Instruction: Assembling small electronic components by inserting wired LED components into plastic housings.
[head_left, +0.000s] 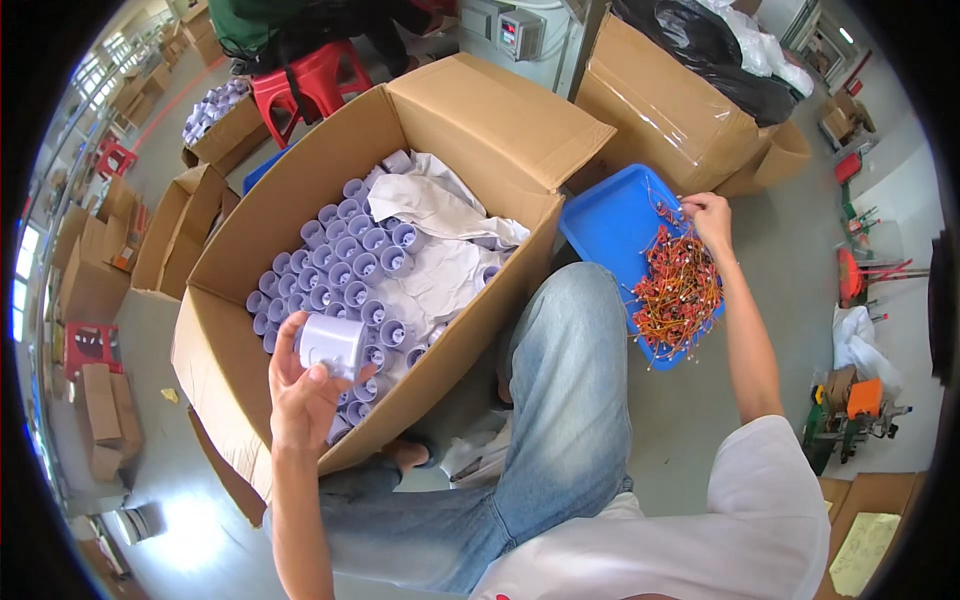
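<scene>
My left hand (299,395) grips a lavender plastic cup-shaped part (332,345) by its sides, lifted over the near left side of a big open cardboard box (430,425). Inside that box stand many similar lavender cups (340,250), most with open ends up and a small white piece within. Crumpled white paper (425,285) covers some of them. To the right, my right hand (710,222) pinches thin wires at the far right edge of a blue plastic tray (605,215). A tangled heap of red and yellow wires with small connectors (675,290) fills the tray's near right part.
My jeans-covered knee (575,330) rises between box and tray. A taped carton with black plastic bags (670,95) stands behind the tray. Beyond the box, a person sits by a red stool (310,85). More cartons (180,230) line the left floor.
</scene>
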